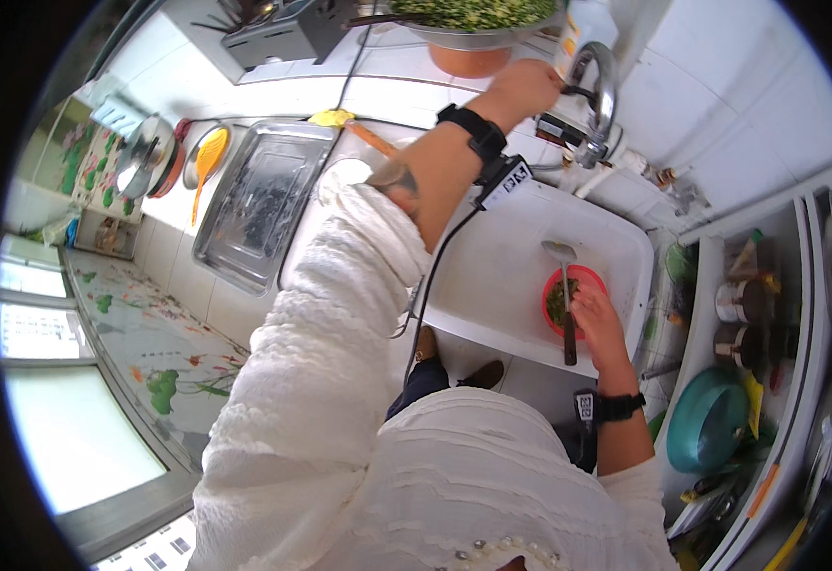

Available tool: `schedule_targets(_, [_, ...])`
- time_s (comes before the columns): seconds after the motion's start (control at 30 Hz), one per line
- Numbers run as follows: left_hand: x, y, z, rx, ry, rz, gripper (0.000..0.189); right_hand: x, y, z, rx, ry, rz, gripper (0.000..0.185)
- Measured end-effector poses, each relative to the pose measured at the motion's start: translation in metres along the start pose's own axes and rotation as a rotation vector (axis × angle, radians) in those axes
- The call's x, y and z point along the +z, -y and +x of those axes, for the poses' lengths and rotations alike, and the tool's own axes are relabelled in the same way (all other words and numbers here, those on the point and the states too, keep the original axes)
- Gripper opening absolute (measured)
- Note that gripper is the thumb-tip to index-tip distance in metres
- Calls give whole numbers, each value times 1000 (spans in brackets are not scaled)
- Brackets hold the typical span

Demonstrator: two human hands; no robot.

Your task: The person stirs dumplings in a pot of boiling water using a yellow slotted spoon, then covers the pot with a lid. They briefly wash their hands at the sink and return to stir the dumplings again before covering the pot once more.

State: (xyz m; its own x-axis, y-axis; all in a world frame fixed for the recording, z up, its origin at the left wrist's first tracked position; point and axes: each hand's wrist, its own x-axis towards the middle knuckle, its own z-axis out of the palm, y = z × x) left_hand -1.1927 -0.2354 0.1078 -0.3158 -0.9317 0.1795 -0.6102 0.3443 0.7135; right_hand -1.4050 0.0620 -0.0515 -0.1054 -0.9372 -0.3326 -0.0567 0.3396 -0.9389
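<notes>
My left hand (pixel 530 89) reaches up to the chrome faucet (pixel 606 93), with its fingers at the dark lever handle (pixel 578 91). Inside the white sink (pixel 487 278), my right hand (pixel 596 314) is at the right rim of a small red plastic bowl (pixel 594 273) and appears to grip it. Chopped greens (pixel 557 303) show in the bowl. A metal spatula (pixel 560 251) with a dark handle (pixel 569 335) lies across the bowl, its blade pointing away from me. Part of my right hand's grip is hard to make out. No water stream is visible under the spout.
A metal basin of chopped greens (pixel 473 16) rests on an orange-brown pot (pixel 469 61) behind the sink. Left are a steel tray (pixel 259 207), a yellow slotted spoon (pixel 210 153) and a lidded pot (pixel 146 153). Shelves with jars (pixel 740 300) and a teal basin (pixel 708 421) stand right. A black cable (pixel 433 264) hangs from my left wrist.
</notes>
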Motion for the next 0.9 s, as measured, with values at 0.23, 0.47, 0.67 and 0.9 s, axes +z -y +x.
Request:
schedule_targets(0.23, [16, -1, -8, -47, 212, -369, 32, -11, 0, -22, 188, 5, 129, 38])
schedule_targets(0.47, [22, -7, -14, -35, 213, -480, 25, 12, 19, -17, 199, 111, 66, 37])
schedule_targets(0.67, [27, -8, -13, -19, 192, -355, 26, 38, 24, -2, 231, 264, 27, 35])
schedule_targets(0.9, [40, -8, -12, 122, 176, -394, 32, 59, 19, 7, 184, 390, -40, 37])
